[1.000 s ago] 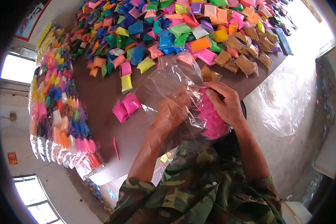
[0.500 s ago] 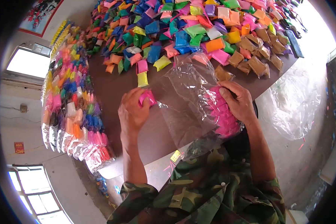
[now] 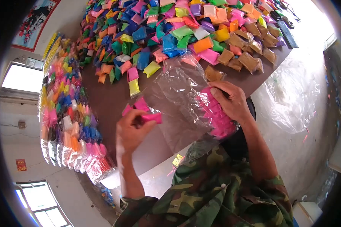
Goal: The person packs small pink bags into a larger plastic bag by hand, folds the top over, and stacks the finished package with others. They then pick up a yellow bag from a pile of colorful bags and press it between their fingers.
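Left hand (image 3: 130, 130) has lifted pink packets (image 3: 142, 109) (small, glossy) off table.

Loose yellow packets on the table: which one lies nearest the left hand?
The yellow packet lying alone at the near edge of the pile, just beyond the left hand and its pink packets. The other yellow ones lie farther back among the mixed colours.

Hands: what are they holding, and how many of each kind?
Pink packets, in the left hand: 2, as far as shows
Clear bag, in the right hand: 1
Total: 3, leaving out the pink stack packed inside the bag, which is too tight to count.
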Demonstrator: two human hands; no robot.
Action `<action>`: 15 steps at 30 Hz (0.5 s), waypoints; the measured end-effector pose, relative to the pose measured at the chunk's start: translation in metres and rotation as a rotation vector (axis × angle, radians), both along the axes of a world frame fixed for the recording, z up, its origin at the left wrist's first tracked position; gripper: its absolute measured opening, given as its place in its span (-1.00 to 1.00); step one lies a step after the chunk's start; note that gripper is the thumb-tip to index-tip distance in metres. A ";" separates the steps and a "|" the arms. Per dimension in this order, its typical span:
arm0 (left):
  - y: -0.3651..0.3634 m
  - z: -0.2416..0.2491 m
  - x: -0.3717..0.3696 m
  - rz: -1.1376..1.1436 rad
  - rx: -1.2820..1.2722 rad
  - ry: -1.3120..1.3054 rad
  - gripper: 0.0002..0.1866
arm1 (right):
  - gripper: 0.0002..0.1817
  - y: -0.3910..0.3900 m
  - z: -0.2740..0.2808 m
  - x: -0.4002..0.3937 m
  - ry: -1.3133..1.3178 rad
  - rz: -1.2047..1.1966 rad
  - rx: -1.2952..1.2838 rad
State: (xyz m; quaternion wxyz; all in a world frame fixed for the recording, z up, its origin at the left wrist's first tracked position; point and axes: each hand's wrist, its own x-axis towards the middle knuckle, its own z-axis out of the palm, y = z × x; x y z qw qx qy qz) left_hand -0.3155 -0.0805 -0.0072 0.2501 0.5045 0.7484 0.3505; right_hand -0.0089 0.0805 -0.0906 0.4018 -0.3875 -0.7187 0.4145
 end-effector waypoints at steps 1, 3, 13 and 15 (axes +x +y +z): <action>0.004 -0.004 0.015 -0.020 0.001 0.009 -0.65 | -0.75 0.000 0.001 -0.001 0.007 0.001 -0.007; 0.020 -0.011 0.046 -0.062 0.005 0.027 -0.68 | -0.75 0.000 0.000 -0.003 0.020 0.008 -0.013; 0.080 -0.055 0.088 -0.108 0.215 -0.014 -0.59 | -0.74 -0.001 0.001 -0.001 0.013 -0.010 -0.008; 0.085 -0.062 0.086 -0.237 0.370 0.179 -0.60 | -0.74 -0.001 0.000 -0.002 0.021 -0.006 0.001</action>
